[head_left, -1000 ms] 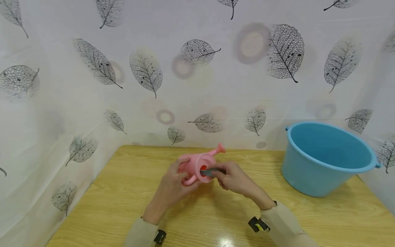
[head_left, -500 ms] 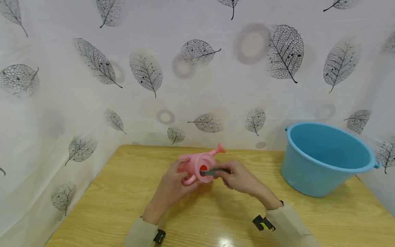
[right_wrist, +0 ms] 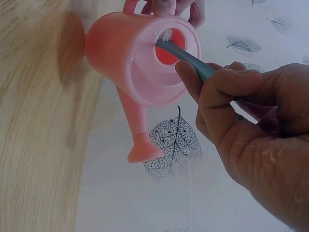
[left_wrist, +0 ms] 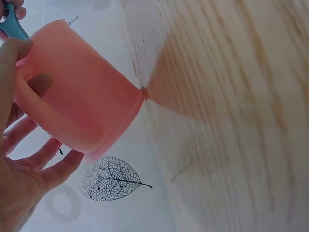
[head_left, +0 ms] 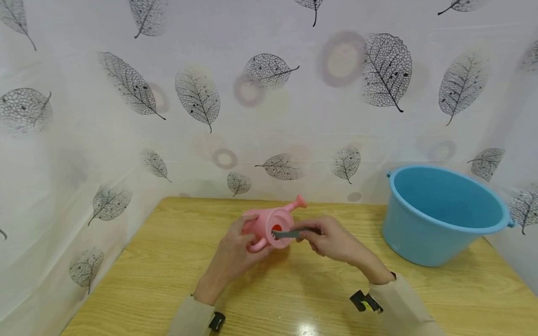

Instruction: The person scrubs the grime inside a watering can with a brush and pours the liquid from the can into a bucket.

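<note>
A pink toy watering can (head_left: 261, 223) is tipped over toward my right, its round top opening facing my right hand. My left hand (head_left: 232, 254) holds it by the body and handle; in the left wrist view the thumb lies near the rim and the fingers reach behind the can. My right hand (head_left: 334, 240) pinches the grey-blue handle of a toothbrush (right_wrist: 190, 60) between thumb and fingers. Its head, with white bristles, sits at the can's opening, against a red-orange interior. The can's base edge touches the table in the left wrist view.
A large blue bucket (head_left: 445, 245) stands at the right on the wood-grain table (head_left: 159, 261). A white curtain (head_left: 302, 121) printed with dark leaves hangs behind the table and along both sides.
My right hand has shifted to the right, drawing the toothbrush partly out of the opening so its bristles now show. My left hand and the watering can have stayed nearly still.
</note>
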A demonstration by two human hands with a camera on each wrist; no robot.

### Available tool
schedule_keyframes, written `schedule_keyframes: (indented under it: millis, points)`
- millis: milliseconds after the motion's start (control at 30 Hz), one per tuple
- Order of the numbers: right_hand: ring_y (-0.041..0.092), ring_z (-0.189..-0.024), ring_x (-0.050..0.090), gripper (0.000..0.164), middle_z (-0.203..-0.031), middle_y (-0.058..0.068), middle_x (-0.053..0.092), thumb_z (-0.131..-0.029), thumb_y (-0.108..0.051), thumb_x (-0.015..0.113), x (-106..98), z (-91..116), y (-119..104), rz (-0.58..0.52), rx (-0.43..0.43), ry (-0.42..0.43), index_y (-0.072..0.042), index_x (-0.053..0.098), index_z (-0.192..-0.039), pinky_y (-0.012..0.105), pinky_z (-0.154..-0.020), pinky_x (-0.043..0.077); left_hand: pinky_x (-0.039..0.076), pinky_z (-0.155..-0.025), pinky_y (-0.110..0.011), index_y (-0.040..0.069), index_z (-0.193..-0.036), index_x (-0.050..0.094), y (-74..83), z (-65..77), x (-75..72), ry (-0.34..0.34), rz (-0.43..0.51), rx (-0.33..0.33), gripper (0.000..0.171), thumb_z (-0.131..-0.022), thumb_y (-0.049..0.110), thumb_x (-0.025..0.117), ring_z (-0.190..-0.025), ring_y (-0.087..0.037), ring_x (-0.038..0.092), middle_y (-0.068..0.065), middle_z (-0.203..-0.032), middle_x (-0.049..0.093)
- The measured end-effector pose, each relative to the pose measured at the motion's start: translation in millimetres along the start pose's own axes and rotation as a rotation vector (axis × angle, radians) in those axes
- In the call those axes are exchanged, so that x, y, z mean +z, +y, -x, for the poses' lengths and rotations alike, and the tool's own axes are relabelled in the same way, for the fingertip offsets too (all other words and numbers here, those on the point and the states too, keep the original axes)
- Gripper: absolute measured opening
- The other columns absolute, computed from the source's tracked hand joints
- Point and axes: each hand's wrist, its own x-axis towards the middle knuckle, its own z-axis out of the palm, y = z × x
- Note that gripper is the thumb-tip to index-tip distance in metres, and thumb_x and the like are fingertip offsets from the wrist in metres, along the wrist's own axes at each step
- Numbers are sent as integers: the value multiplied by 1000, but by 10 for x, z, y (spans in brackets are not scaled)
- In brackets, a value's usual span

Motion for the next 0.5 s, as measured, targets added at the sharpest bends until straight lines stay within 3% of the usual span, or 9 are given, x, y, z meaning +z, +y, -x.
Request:
schedule_keyframes:
  millis: [500]
  points:
    - [3,-46,38,21,-59,-4,48,-104,-8,57,-48,14,-38,38,-15,1,-4,73,-116,15,-41,30,59,-102,-39,15,-65,63,-1,7,0,-9,-23,-6,36,-82,37,86,-126,-30,61,-11,-140,58]
